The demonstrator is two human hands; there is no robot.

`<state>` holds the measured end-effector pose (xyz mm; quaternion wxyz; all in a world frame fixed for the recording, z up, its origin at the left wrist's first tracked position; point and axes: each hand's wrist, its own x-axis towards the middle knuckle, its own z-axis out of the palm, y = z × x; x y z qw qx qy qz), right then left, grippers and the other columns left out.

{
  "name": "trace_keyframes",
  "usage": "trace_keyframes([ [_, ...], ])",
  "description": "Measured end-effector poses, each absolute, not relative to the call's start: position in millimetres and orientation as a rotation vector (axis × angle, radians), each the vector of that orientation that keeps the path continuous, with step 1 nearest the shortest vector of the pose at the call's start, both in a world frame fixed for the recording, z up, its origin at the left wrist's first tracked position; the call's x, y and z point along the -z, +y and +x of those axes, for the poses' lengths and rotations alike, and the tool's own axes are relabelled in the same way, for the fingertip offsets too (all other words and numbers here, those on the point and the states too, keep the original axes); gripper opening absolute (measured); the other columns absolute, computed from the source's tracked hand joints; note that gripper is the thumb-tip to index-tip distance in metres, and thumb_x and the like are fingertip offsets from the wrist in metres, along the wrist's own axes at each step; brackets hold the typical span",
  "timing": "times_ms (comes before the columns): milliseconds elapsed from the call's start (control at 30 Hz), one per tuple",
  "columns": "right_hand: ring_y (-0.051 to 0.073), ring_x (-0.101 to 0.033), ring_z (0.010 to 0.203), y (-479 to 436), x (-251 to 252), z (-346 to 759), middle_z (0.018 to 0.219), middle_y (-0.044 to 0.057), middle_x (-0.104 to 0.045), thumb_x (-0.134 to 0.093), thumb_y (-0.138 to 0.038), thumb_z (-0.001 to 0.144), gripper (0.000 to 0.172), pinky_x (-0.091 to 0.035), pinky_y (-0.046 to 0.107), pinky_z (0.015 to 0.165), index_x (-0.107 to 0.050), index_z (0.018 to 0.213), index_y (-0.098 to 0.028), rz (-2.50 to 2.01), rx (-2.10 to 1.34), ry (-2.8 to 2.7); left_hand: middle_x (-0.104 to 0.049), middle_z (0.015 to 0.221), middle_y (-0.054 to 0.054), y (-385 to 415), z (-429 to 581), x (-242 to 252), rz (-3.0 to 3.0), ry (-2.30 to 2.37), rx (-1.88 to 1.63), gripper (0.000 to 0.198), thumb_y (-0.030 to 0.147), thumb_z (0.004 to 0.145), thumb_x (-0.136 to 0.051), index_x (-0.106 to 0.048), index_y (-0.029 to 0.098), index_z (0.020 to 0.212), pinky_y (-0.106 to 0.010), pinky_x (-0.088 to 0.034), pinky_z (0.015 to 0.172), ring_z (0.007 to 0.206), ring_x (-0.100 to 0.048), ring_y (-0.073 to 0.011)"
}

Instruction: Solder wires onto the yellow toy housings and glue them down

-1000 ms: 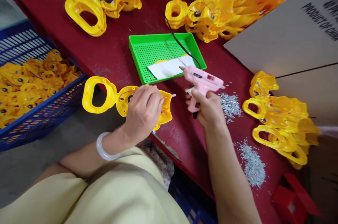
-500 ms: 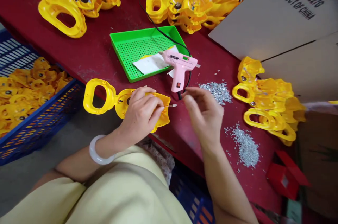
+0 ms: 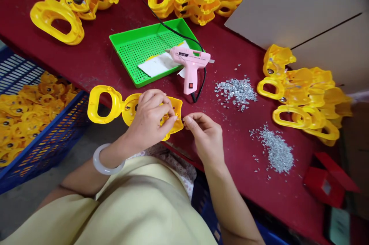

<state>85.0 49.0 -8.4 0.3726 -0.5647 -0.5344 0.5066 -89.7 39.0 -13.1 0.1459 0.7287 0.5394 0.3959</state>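
Note:
A yellow plastic shell with a ring-shaped end lies near the table's front edge. Over its middle rests my left hand, closed, thumb and forefinger pinching a thin wire at the shell's right end. My right hand is closed in a pinch just right of the shell, its fingertips on the end of that wire. The small pale piece at the wire's tip is hidden by those fingers. Behind the hands stands a pink glue gun, its nozzle over a green perforated tray.
Two heaps of small metal parts, one heap of screws and another heap, lie to the right. More yellow shells lie beyond, near a cardboard carton. A blue crate of shells stands at left. A red box sits far right.
My right hand has moved left and down to the wire's end and closed on it. My left hand keeps its pinch on the wire. The whole view has shifted slightly.

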Motion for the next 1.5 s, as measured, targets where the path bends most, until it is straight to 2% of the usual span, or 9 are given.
trace_keyframes([
  [167,0.009,-0.054,0.062,46,19,79,0.068,-0.002,-0.063,-0.073,-0.04,0.075,0.024,-0.046,0.022,0.06,-0.065,0.074,-0.018,-1.422,-1.303,-1.265,-0.064,0.092,-0.007,40,-91,12,2.1,1.554,-1.083,0.01,0.016,0.085,-0.058,-0.059,0.017,0.076,-0.046,-0.044,0.097,0.104,-0.054,-0.0242],
  [600,0.009,-0.055,0.063,46,19,76,0.068,-0.003,-0.062,-0.073,-0.039,0.076,0.024,-0.046,0.022,0.062,-0.063,0.073,-0.018,-1.431,-1.318,-1.258,-0.064,0.088,-0.005,41,-89,10,2.102,1.582,-1.081,0.012,0.014,0.084,-0.055,-0.056,0.018,0.073,-0.046,-0.045,0.095,0.1,-0.055,-0.0231],
  [933,0.009,-0.056,0.061,47,16,73,0.067,-0.003,-0.062,-0.073,-0.039,0.075,0.024,-0.046,0.022,0.061,-0.062,0.072,-0.018,-1.469,-1.286,-1.286,-0.065,0.087,-0.005,41,-89,15,2.135,1.582,-1.13,0.011,0.014,0.085,-0.056,-0.057,0.017,0.075,-0.047,-0.046,0.096,0.106,-0.054,-0.0248],
  [1100,0.01,-0.055,0.06,48,16,75,0.066,-0.003,-0.062,-0.073,-0.04,0.075,0.024,-0.045,0.023,0.059,-0.062,0.072,-0.018,-1.486,-1.298,-1.308,-0.063,0.095,-0.007,37,-94,16,2.188,1.505,-1.228,0.004,0.017,0.087,-0.057,-0.06,0.018,0.085,-0.047,-0.049,0.098,0.111,-0.056,-0.0245],
  [1233,0.009,-0.055,0.06,49,15,75,0.066,-0.003,-0.063,-0.073,-0.04,0.075,0.024,-0.046,0.023,0.06,-0.062,0.071,-0.019,-1.481,-1.324,-1.307,-0.061,0.101,-0.007,34,-98,21,2.351,1.423,-1.306,0.007,0.013,0.085,-0.059,-0.063,0.019,0.083,-0.052,-0.047,0.103,0.12,-0.054,-0.026],
  [1500,0.008,-0.053,0.059,50,14,74,0.066,-0.004,-0.061,-0.072,-0.04,0.076,0.024,-0.044,0.021,0.058,-0.062,0.073,-0.019,-1.465,-1.369,-1.335,-0.065,0.102,-0.007,35,-100,24,2.463,1.386,-1.263,0.01,0.013,0.083,-0.059,-0.066,0.02,0.087,-0.058,-0.043,0.106,0.12,-0.055,-0.0274],
])
